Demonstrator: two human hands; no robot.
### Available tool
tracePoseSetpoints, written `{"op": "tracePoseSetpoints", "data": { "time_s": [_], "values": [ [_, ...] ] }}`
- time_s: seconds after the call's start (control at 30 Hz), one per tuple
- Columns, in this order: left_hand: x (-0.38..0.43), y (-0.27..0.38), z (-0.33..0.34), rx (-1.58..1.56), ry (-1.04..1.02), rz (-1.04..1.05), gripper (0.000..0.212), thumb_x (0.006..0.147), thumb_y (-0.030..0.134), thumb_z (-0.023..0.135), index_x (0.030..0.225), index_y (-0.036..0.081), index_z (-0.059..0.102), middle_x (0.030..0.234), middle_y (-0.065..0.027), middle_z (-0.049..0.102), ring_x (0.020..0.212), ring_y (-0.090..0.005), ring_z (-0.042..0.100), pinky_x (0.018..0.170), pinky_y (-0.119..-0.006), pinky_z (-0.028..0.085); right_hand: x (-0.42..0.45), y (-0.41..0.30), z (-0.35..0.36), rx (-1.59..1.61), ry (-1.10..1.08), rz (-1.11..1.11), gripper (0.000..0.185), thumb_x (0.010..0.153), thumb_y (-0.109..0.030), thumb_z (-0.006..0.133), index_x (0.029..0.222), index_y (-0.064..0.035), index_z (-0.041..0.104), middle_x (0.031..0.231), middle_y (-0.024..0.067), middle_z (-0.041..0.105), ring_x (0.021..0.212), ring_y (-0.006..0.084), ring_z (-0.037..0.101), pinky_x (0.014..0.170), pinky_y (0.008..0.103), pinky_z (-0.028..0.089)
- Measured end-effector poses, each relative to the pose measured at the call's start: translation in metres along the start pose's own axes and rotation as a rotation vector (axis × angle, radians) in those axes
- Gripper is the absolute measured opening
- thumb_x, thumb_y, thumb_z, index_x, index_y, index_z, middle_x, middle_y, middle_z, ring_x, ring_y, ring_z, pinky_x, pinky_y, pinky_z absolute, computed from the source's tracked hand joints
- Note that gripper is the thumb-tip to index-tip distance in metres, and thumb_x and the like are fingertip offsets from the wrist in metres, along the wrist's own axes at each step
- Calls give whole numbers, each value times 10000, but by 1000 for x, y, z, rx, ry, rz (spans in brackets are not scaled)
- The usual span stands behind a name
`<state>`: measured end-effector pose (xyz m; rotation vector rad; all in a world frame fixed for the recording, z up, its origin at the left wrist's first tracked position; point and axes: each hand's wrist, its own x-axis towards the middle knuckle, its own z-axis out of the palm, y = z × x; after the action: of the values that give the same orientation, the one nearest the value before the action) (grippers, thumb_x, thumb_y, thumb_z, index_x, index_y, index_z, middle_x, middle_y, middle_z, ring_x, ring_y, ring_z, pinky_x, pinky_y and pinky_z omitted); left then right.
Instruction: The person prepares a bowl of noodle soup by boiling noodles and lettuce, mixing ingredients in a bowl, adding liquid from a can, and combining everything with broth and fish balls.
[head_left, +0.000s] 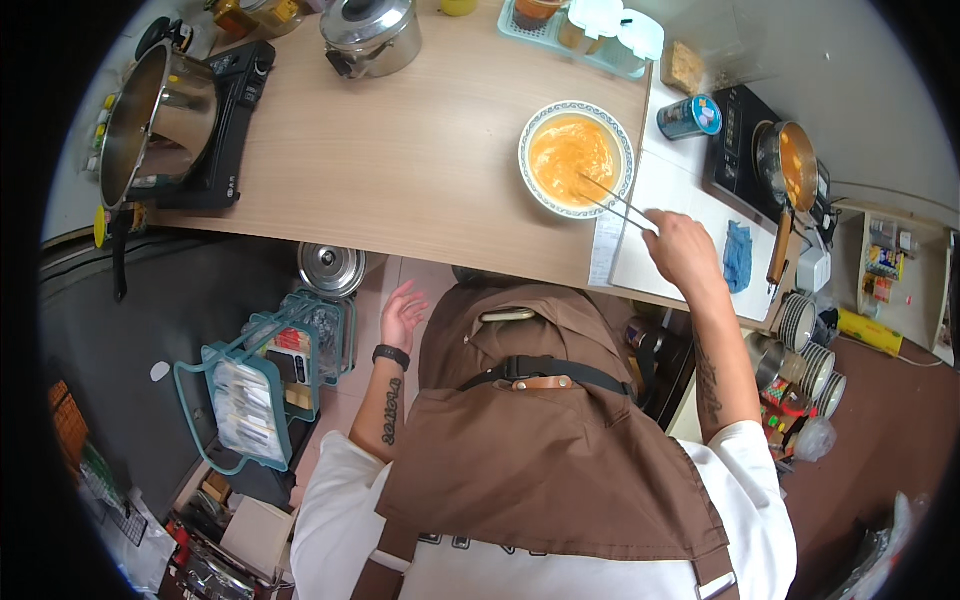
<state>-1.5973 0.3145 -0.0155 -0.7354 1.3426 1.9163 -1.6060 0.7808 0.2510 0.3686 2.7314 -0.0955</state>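
My right hand grips a pair of thin chopsticks near their upper ends. Their tips are spread apart and dip into an orange-yellow liquid, whose surface is streaked with swirls and looks like beaten egg. A white bowl with a blue patterned rim contains the liquid and rests on the wooden table near its right side. My left hand hangs below the table's front edge with fingers apart, holding nothing.
At left, a large steel pot sits on a black portable stove. A lidded pot and a seasoning tray stand at the back. Rightward are a blue can, a blue cloth and a small pan on a cooktop.
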Motion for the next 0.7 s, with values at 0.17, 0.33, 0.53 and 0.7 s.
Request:
{"op": "tracePoseSetpoints", "data": {
  "time_s": [0.17,0.33,0.53,0.7],
  "values": [
    [-2,5,-4,-50,-7,-5,503,942,274,522,1403,75,497,1158,-103,636,994,-208,646,778,-297,495,15,-5,-3,38,63,30,267,921,-192,594,1137,-68,689,966,201,711,872,385,685,788,486,550],
    [-6,-2,-19,-23,29,-18,496,946,283,518,1401,85,504,1154,-99,632,968,-207,642,777,-305,490,19,-12,-2,56,44,43,241,911,-189,596,1086,-58,696,963,190,713,890,377,680,815,498,537],
    [-8,-4,-30,-14,59,-50,498,940,290,540,1395,90,515,1139,-90,644,974,-211,644,760,-288,489,23,-19,0,78,54,37,186,934,-189,586,1010,-48,682,918,193,710,885,394,678,823,500,538],
    [-8,-3,-35,-15,106,-37,510,927,312,548,1388,95,513,1161,-101,634,978,-218,643,777,-313,478,5,-18,-8,-12,-116,83,284,903,-163,575,1138,-56,692,1010,224,712,933,379,687,847,485,541]
  ]
}}
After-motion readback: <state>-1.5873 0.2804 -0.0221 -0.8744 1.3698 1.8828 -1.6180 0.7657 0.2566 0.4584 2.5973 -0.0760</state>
